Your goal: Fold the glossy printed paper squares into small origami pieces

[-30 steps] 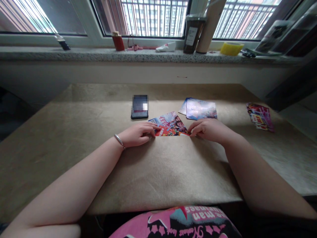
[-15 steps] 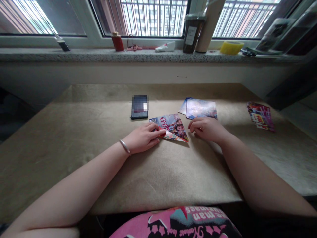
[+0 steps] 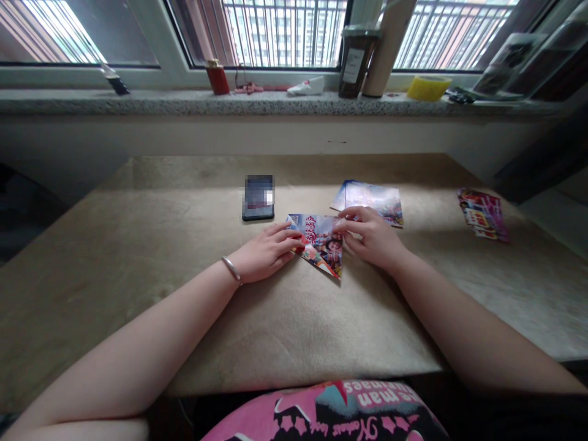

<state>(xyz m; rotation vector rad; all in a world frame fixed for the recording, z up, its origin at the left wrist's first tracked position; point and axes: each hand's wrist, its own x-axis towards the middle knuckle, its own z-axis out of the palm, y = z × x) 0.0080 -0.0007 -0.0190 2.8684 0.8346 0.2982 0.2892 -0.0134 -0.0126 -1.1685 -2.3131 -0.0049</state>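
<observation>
The head view looks down on a tan table [image 3: 294, 324] where the person's two bare hands meet over one folded leaflet [image 3: 322, 236]. The leaflet lies on the table at the middle, its sharpest corner aimed at the near side and a red, white and orange strip running along its near-left edge.

The left hand [image 3: 269, 250], with a silver bracelet [image 3: 231, 268] at the wrist, rests palm down, its fingers extended over the leaflet's left part; whether the thumb grips from below cannot be told. The right hand [image 3: 372, 237] has its curved fingertips on the leaflet's far-right part, and I cannot tell whether they pinch it or only touch it.

Just beyond the right hand lies a small pile of pale blue leaflets [image 3: 370, 197], overlapping one another. A phone [image 3: 258, 199], its screen blurred, lies on the far side of the left hand. Well apart to the right sits a fan of red and purple cards [image 3: 484, 215]. On the far windowsill [image 3: 174, 104] stand a red container [image 3: 217, 78], a dark labelled jar [image 3: 356, 64] and a yellow roll [image 3: 429, 89].
</observation>
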